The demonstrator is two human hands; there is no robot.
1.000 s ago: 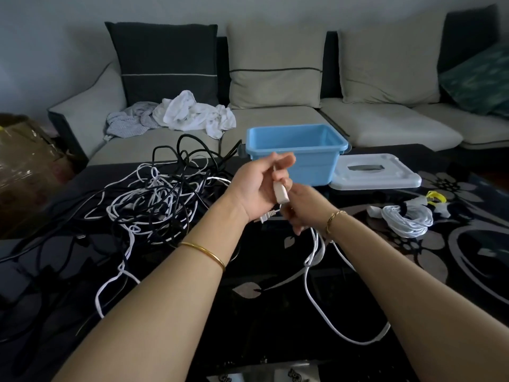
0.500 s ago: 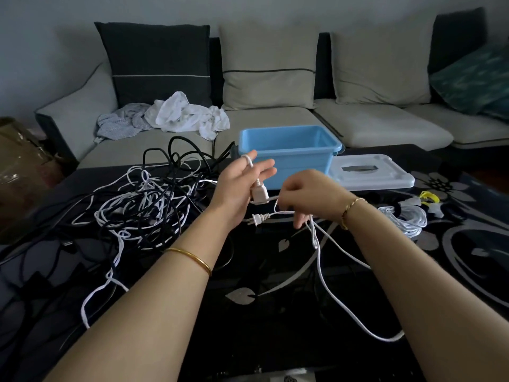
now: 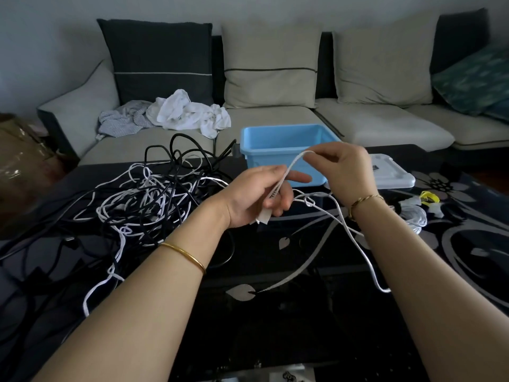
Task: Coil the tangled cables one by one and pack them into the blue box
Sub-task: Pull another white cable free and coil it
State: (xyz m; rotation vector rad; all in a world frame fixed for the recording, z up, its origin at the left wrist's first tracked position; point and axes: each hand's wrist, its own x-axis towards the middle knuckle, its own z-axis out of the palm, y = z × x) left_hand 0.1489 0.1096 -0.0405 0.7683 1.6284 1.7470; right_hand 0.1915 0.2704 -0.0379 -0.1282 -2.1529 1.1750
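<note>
Head view: a white cable [image 3: 292, 165] is being looped between both hands above the dark glass bench [image 3: 275, 312], just in front of the open blue box [image 3: 283, 150]. The left hand [image 3: 256, 195] is curling its grip around the plug end, index finger extended; the right hand [image 3: 344, 169] is pinching the top of the loop between thumb and fingertips. The cable's free length is trailing over the bench edge and carrying a small knot [image 3: 309, 201] near the left hand; this is likely to catch as winding proceeds, and the loop may slip from so light a pinch. A black-and-white tangle [image 3: 148, 199] is lying at left, apart from this cable. One bundled cable [image 3: 413, 215] and the lid [image 3: 391, 175] are resting at right, clear of the box mouth.
</note>
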